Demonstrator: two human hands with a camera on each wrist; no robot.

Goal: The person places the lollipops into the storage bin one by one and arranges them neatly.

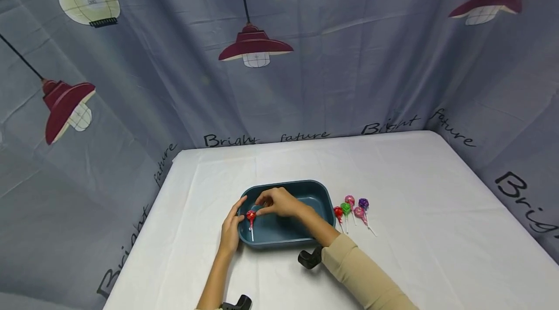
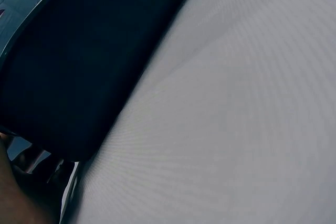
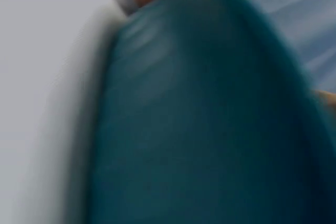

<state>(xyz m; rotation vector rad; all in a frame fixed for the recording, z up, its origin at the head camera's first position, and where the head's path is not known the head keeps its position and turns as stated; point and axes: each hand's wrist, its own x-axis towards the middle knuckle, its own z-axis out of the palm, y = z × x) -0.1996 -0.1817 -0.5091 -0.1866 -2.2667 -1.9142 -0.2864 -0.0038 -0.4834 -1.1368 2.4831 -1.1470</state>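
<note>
A dark teal tray (image 1: 279,243) lies on the white table, and a red-wrapped lollipop (image 1: 251,215) rests inside near its left end, stick toward the front. My left hand (image 1: 229,232) is at the tray's left end, its extended fingers and thumb touching the rim. In the left wrist view the fingers of this left hand (image 2: 29,182) show against the tray's end. My right hand (image 1: 281,202) reaches over the tray from the right. Its thumb tip is right beside the lollipop's head, with thumb and forefinger spread apart.
Just right of the tray lie several more lollipops, among them a red lollipop (image 1: 338,212), a green lollipop (image 1: 346,208) and a purple lollipop (image 1: 363,203). A grey-blue curtain (image 1: 305,82) printed with lamps hangs behind the white table (image 1: 419,261).
</note>
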